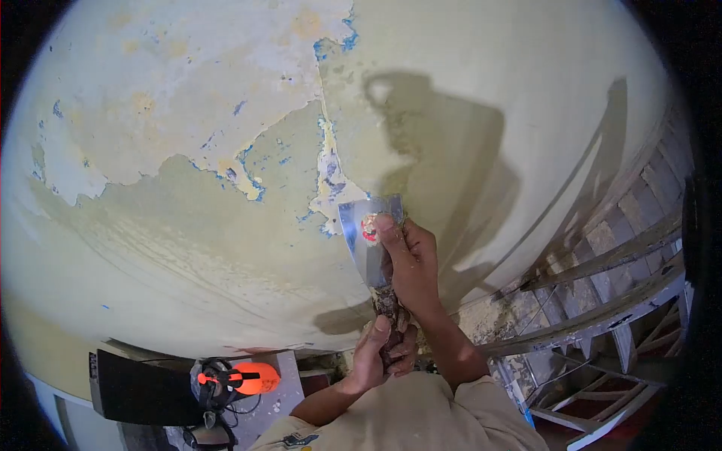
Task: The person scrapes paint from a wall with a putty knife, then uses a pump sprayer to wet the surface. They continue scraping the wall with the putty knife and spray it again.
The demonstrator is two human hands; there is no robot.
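A wide metal scraper [368, 259] with a red mark on its blade is held upright, its front edge at the wall [466, 68] beside a patch of peeled paint [329, 177]. My left hand [380, 349] is wrapped round the lower part of its dark, stained handle. My right hand [412, 263] grips higher up, with the thumb pressed on the blade's face and the other fingers behind it, partly hidden.
An orange spray bottle [256, 378] stands on a cluttered surface at the lower left, beside a black panel [139, 388]. Wooden ladder-like frames [594, 327] lie at the lower right. Shadows fall across the wall.
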